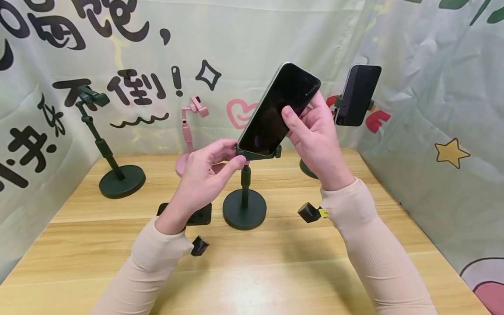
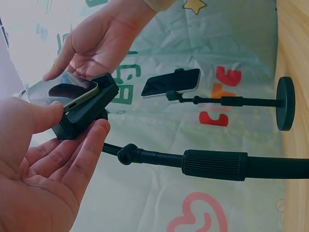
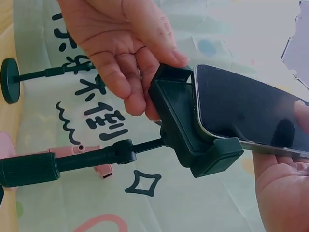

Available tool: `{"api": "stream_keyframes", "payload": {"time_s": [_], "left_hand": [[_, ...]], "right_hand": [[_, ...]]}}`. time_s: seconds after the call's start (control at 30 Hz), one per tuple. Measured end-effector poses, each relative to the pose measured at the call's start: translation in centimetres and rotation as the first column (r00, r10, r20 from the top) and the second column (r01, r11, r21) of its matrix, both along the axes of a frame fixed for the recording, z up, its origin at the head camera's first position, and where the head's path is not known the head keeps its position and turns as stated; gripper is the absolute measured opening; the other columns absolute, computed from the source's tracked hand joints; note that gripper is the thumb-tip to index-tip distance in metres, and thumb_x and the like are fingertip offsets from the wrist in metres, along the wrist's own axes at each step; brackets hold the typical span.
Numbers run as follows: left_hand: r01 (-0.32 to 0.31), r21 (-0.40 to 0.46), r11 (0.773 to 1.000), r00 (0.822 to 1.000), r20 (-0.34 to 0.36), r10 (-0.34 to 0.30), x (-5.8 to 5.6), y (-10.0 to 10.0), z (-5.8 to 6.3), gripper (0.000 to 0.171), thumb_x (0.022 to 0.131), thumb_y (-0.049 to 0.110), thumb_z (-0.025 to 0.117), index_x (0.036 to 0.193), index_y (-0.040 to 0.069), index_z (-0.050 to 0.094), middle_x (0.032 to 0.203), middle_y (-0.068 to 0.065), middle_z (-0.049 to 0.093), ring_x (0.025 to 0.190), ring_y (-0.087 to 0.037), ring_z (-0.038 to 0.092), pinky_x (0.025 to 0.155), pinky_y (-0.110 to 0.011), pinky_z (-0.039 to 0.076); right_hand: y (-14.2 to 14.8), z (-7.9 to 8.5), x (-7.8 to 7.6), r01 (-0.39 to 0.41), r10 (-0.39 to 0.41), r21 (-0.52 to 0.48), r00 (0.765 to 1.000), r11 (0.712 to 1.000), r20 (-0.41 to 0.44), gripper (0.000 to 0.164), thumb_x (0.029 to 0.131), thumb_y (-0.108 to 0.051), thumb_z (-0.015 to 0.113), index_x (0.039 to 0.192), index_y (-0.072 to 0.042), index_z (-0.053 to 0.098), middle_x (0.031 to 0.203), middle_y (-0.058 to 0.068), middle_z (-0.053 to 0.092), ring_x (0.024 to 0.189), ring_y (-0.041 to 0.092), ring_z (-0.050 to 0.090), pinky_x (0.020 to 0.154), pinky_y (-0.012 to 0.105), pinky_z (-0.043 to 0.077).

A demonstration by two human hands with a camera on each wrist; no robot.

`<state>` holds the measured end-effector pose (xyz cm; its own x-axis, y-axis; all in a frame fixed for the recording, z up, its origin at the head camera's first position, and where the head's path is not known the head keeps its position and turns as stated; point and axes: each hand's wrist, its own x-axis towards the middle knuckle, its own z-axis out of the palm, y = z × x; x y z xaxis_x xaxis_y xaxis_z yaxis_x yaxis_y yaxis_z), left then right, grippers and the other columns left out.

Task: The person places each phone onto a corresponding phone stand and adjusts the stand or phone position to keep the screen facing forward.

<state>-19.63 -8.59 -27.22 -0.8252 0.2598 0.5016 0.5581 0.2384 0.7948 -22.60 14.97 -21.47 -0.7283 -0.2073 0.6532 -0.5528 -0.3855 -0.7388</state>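
Observation:
My right hand (image 1: 319,140) grips a black-screened phone (image 1: 277,111), thumb on the screen and fingers behind it. The phone tilts, its lower end at the clamp of a dark green phone stand (image 1: 245,199). In the right wrist view, the phone's end (image 3: 217,104) lies against the clamp (image 3: 181,125), between its two raised ends. My left hand (image 1: 208,175) holds the clamp's left end between thumb and fingers. The left wrist view shows its thumb beside the phone's edge and its fingers (image 2: 72,169) under the clamp.
Behind on the right, another green stand holds a phone (image 1: 358,95). A second green stand (image 1: 122,181) stands at the left, and a pink stand (image 1: 187,131) at the back. Another dark phone (image 1: 201,215) lies on the wooden table (image 1: 252,271), partly behind my left wrist. Printed cloth (image 1: 275,26) surrounds the table.

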Motion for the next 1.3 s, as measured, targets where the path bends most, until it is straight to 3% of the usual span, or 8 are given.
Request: {"api": "stream_keyframes", "payload": {"time_s": [0.2, 0.43, 0.67, 0.87, 1.3], "left_hand": [[-0.002, -0.003, 1.000, 1.000, -0.006, 0.002, -0.1, 0.1, 0.0, 0.042, 0.100, 0.011, 0.078, 0.139, 0.003, 0.066, 0.112, -0.012, 0.081, 0.102, -0.022, 0.082, 0.095, -0.030, 0.063], [-0.001, -0.013, 1.000, 0.998, -0.068, 0.000, -0.1, 0.3, -0.2, 0.030, 0.100, 0.010, 0.077, 0.127, 0.001, 0.070, 0.108, -0.011, 0.083, 0.099, -0.023, 0.083, 0.091, -0.028, 0.064], [0.017, 0.064, 0.998, 0.995, -0.097, -0.011, -0.1, 0.9, -0.6, 0.024, 0.100, 0.005, 0.075, 0.123, -0.002, 0.070, 0.105, -0.015, 0.082, 0.097, -0.027, 0.083, 0.092, -0.026, 0.064], [0.008, 0.100, 0.995, 0.991, -0.134, 0.006, 0.0, 1.2, -0.8, 0.024, 0.100, 0.005, 0.075, 0.122, -0.003, 0.070, 0.104, -0.015, 0.082, 0.094, -0.020, 0.083, 0.091, -0.026, 0.064], [0.002, 0.136, 0.991, 0.989, -0.147, 0.018, 0.0, 1.5, -0.8, 0.023, 0.100, 0.004, 0.075, 0.122, -0.004, 0.070, 0.102, -0.016, 0.083, 0.092, -0.018, 0.083, 0.089, -0.027, 0.065]], "right_hand": [[0.2, 0.0, -0.3, 0.090, -0.087, 0.097, 0.995, 0.991, -0.041, 0.055, 0.102, 0.005, 0.064, 0.151, -0.011, 0.045, 0.129, 0.009, 0.070, 0.115, 0.019, 0.074, 0.099, 0.035, 0.063], [0.8, 0.1, -0.6, 0.124, -0.112, 0.187, 0.991, 0.974, -0.076, 0.054, 0.104, 0.008, 0.059, 0.152, -0.011, 0.041, 0.136, 0.007, 0.067, 0.120, 0.020, 0.072, 0.099, 0.034, 0.064], [1.3, 0.2, -0.8, 0.207, -0.159, 0.268, 0.969, 0.941, -0.190, 0.057, 0.102, 0.009, 0.061, 0.152, -0.006, 0.038, 0.132, 0.008, 0.066, 0.114, 0.019, 0.073, 0.098, 0.028, 0.063], [1.5, 0.5, -0.8, 0.213, -0.147, 0.281, 0.960, 0.936, -0.238, 0.056, 0.102, 0.009, 0.062, 0.151, -0.003, 0.039, 0.130, 0.005, 0.066, 0.112, 0.020, 0.072, 0.096, 0.028, 0.063], [1.9, 0.7, -0.7, 0.226, -0.144, 0.313, 0.954, 0.923, -0.263, 0.059, 0.100, 0.013, 0.062, 0.152, -0.002, 0.039, 0.126, 0.007, 0.068, 0.103, 0.018, 0.076, 0.087, 0.029, 0.066]]}}
